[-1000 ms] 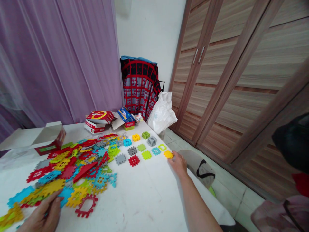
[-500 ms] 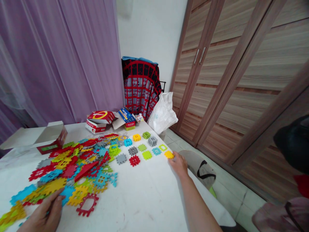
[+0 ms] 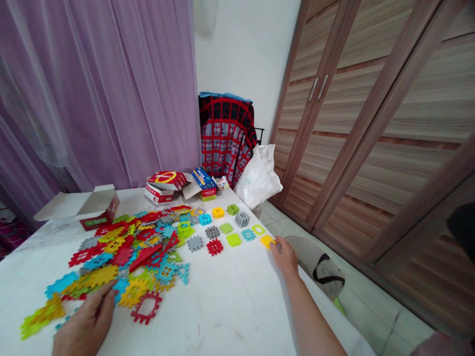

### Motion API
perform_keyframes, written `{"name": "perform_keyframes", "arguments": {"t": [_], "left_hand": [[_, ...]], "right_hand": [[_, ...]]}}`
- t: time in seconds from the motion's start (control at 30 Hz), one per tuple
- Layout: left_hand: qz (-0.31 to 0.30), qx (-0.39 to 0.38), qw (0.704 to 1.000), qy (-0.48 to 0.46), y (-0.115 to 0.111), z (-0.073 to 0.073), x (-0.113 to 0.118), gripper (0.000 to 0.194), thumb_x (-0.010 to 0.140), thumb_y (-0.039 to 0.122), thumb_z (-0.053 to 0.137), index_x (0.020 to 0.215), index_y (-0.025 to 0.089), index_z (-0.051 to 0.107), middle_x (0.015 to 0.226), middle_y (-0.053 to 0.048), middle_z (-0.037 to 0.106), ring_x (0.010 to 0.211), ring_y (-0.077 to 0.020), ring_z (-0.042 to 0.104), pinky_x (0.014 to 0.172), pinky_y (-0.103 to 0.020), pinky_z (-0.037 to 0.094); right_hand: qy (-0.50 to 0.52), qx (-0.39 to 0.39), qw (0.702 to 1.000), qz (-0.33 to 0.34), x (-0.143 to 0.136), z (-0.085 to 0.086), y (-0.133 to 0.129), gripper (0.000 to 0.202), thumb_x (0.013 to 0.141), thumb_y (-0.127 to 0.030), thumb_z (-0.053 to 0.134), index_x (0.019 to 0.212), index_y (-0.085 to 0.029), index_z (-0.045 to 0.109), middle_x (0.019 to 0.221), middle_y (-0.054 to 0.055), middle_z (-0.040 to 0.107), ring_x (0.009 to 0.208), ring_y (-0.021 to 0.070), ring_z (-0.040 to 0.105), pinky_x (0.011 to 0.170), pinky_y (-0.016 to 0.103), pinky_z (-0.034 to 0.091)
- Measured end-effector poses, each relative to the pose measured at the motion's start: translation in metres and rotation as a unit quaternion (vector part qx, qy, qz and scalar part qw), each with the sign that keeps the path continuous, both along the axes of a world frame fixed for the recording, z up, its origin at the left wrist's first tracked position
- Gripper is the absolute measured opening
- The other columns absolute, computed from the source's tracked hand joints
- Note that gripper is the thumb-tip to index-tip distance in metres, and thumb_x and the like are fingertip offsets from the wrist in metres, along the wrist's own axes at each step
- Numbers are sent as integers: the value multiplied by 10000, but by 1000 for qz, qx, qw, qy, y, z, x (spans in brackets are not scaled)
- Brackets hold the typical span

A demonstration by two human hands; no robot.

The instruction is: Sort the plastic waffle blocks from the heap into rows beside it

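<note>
Head view: scene shifted right; right hand [image 3: 285, 254] still touching flat yellow piece [image 3: 266, 241], squarish, long axis unclear; left hand [image 3: 87, 319] by pile [image 3: 122, 256]; can't tell either grip.

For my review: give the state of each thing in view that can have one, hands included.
Right hand: touching the yellow piece; grip unclear
Left hand: fingers curled beside the heap of pieces; grip unclear
Heap of pieces: loose, overlapping
Small pieces: set out apart, some stacked
Red carton: open, flap spread
Blue box: flap open
White bag: crumpled
Wardrobe doors: shut
Purple curtain: hanging in folds
</note>
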State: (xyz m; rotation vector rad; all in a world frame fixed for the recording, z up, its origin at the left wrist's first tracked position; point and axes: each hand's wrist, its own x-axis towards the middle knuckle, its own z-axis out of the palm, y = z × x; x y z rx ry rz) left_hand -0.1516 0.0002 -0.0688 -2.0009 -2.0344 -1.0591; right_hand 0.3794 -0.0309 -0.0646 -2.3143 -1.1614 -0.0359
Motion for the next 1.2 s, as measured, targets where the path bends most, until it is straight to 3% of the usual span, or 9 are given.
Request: {"name": "perform_keyframes", "arguments": {"t": [0.27,0.43,0.53,0.67,0.83,1.07,1.2], "left_hand": [[1,-14,1000,19,-9,17,13,475,852,481,391,1054,213,727,944,-70,784,705,-231,729,579,-289,548],[9,-66,996,63,-11,19,17,468,917,416,345,1148,229,706,1048,-77,769,786,-237,735,625,-296,553],[18,-115,988,102,-11,20,18,470,942,388,323,1199,235,686,1006,-84,778,789,-260,737,628,-320,549],[18,-162,975,148,-13,29,23,462,965,360,309,1243,249,661,947,-78,788,780,-270,741,669,-346,553],[12,-208,961,181,-18,41,33,453,979,330,297,1291,259,618,1090,-74,765,884,-262,740,730,-350,550],[1,-230,959,164,-19,43,37,460,981,342,289,1293,246,613,1157,-87,741,937,-290,732,795,-410,552],[-9,-222,961,165,-18,43,36,446,974,323,309,1286,246,619,1159,-88,740,932,-288,733,786,-405,559]], "right_hand": [[8,26,1000,0,5,-7,2,410,888,-297,435,1203,-127,635,1170,122,682,1054,244,609,907,317,428],[23,39,999,-8,7,-10,4,406,894,-306,420,1179,-135,654,1144,115,692,1017,229,624,861,304,444],[20,47,999,-12,8,-10,4,400,891,-301,417,1163,-142,664,1127,107,698,1000,224,622,849,301,442],[10,55,998,-22,5,-9,1,398,887,-282,419,1168,-141,662,1129,126,690,1004,241,605,862,326,428],[-64,116,990,-46,-6,-11,-3,364,879,-239,441,1147,-152,672,1133,138,667,1030,269,575,863,366,402],[-154,192,968,43,-27,-20,0,303,851,-181,466,1040,-190,703,1158,110,662,1036,256,549,831,365,382],[-175,203,962,43,-28,-22,0,292,844,-177,465,996,-197,714,1121,96,681,1000,243,553,826,357,377]]}}
